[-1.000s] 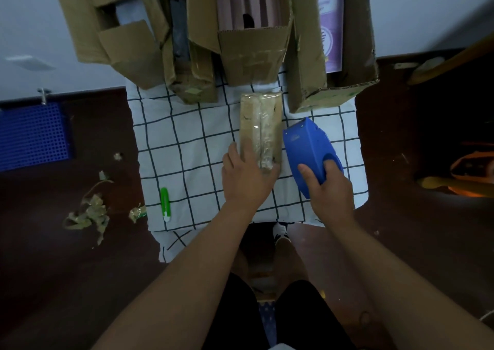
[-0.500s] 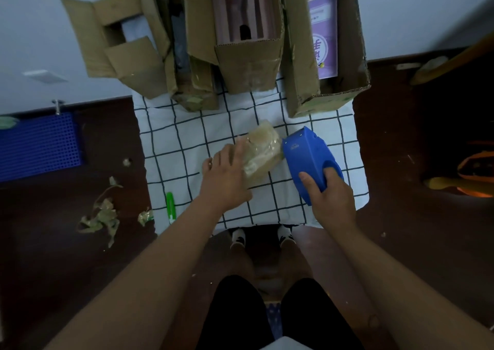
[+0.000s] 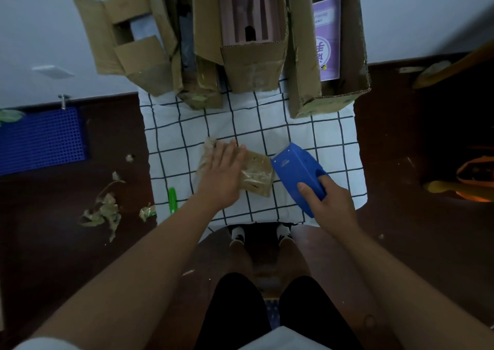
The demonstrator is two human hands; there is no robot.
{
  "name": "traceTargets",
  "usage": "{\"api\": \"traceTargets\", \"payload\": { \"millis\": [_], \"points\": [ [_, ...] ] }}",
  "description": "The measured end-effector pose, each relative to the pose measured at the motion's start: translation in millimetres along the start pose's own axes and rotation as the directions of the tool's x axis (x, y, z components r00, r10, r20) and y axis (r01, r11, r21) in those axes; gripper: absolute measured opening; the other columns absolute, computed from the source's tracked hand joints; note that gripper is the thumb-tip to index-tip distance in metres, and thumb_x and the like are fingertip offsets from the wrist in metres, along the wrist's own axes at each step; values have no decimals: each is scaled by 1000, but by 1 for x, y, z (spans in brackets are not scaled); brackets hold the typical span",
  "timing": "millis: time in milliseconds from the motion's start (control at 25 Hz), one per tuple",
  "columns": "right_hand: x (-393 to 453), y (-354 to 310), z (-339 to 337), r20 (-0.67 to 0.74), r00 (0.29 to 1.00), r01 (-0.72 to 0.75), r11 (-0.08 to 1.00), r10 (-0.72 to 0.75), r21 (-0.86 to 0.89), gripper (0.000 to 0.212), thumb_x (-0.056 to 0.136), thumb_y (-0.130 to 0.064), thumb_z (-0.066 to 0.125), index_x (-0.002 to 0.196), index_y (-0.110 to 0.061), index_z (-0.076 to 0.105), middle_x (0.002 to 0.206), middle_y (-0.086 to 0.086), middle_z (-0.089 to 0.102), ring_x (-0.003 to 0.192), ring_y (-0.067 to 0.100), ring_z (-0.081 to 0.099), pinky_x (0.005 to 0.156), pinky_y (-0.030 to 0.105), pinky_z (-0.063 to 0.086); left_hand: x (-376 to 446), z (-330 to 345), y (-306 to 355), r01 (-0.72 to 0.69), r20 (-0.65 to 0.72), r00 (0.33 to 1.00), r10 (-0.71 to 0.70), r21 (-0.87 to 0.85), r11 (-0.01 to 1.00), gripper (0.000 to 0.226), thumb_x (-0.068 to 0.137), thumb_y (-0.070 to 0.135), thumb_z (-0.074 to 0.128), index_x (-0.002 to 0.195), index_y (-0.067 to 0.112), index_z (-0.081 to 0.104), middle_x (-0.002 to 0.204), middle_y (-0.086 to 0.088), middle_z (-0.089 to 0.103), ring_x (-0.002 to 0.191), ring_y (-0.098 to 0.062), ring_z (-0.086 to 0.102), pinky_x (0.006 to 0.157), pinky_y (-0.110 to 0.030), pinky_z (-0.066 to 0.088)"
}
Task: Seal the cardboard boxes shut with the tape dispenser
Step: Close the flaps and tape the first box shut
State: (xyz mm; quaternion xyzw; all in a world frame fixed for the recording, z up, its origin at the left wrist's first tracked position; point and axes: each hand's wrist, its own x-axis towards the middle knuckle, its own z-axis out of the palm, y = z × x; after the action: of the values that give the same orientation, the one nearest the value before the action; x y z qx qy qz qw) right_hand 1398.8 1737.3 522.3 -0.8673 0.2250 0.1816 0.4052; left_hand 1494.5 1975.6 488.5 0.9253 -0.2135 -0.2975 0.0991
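Gripping from behind, the right hand (image 3: 330,202) is wrapped around the blue tape dispenser (image 3: 298,170), whose nose touches the small cardboard box (image 3: 256,174) on the checked cloth (image 3: 334,141). That box is pressed flat by the left hand (image 3: 223,174), fingers straight. Farther off, open cardboard boxes (image 3: 254,63) are lined against the wall.

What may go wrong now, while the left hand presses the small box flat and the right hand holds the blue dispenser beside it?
1. The left hand lies flat over much of the small box, so tape from the tape dispenser in the right hand might catch the fingers.
2. The box sits at an angle on the checked cloth; it could slide or wrinkle the cloth when the dispenser pulls.
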Motion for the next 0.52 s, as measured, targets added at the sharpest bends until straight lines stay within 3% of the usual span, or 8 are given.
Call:
{"api": "traceTargets", "payload": {
  "millis": [40, 80, 120, 160, 200, 280, 360, 520],
  "points": [
    [-1, -1, -3, 14, 1000, -6, 1000, 6, 23, 29, 93, -43, 63, 90, -14, 59, 76, 0, 61, 68, 11, 60, 57, 24, 40, -3, -2, 10, 51, -51, 996, -68, -284, 958, 81, 90, 18, 59, 156, 15, 12, 163, -11, 6, 149, -27, 9, 120, -45, 12],
    [-2, -3, -7, 30, 1000, -8, 999, 6, 54, 26, 92, -40, 66, 88, -15, 60, 75, 0, 61, 66, 8, 59, 56, 21, 40, -5, -10, 22, 126, -33, 983, -178, -585, 801, 67, 94, 19, 56, 154, 16, 24, 160, -9, 20, 145, -23, 22, 118, -41, 22],
    [-4, -6, -11, 53, 999, -5, 996, 0, 89, 23, 90, -36, 69, 85, -16, 60, 73, -2, 60, 63, 5, 58, 55, 18, 39, -4, -21, 34, 203, 52, 961, -270, -797, 569, 53, 98, 21, 52, 149, 18, 37, 154, -5, 36, 139, -19, 35, 114, -38, 31],
    [-6, -9, -15, 82, 997, 5, 993, -14, 119, 21, 89, -33, 71, 82, -16, 61, 71, -3, 59, 60, 4, 56, 55, 16, 38, -4, -35, 44, 274, 170, 938, -303, -898, 344, 40, 99, 23, 50, 140, 21, 50, 144, -2, 50, 131, -17, 47, 109, -35, 39],
    [-8, -13, -19, 118, 992, 18, 990, -34, 141, 21, 89, -30, 72, 80, -14, 61, 69, -2, 58, 58, 4, 55, 55, 17, 39, -3, -48, 51, 328, 264, 921, -286, -922, 207, 30, 99, 26, 50, 128, 22, 61, 131, 0, 61, 122, -16, 56, 102, -32, 45],
    [-11, -21, -28, 186, 980, 43, 983, -76, 176, 22, 88, -27, 73, 77, -11, 62, 65, -3, 55, 54, 5, 51, 54, 20, 39, -8, -70, 59, 368, 337, 918, -211, -920, 132, 21, 98, 28, 53, 105, 19, 71, 107, 0, 71, 101, -16, 65, 89, -29, 50],
    [-13, -30, -36, 235, 966, 53, 973, -107, 225, 24, 88, -24, 74, 73, -11, 60, 62, -3, 52, 53, 4, 48, 53, 17, 38, -18, -86, 60, 349, 329, 932, -150, -928, 134, 20, 99, 26, 54, 95, 16, 71, 90, 1, 70, 85, -14, 65, 81, -29, 52],
    [-18, -48, -49, 288, 948, 25, 934, -136, 357, 32, 83, -31, 75, 69, -8, 58, 58, -4, 50, 53, 3, 46, 53, 14, 36, -35, -109, 54, 320, 319, 947, -23, -941, 108, 25, 101, 27, 49, 102, 15, 71, 92, 0, 72, 88, -13, 67, 89, -34, 53]
  ]
}}
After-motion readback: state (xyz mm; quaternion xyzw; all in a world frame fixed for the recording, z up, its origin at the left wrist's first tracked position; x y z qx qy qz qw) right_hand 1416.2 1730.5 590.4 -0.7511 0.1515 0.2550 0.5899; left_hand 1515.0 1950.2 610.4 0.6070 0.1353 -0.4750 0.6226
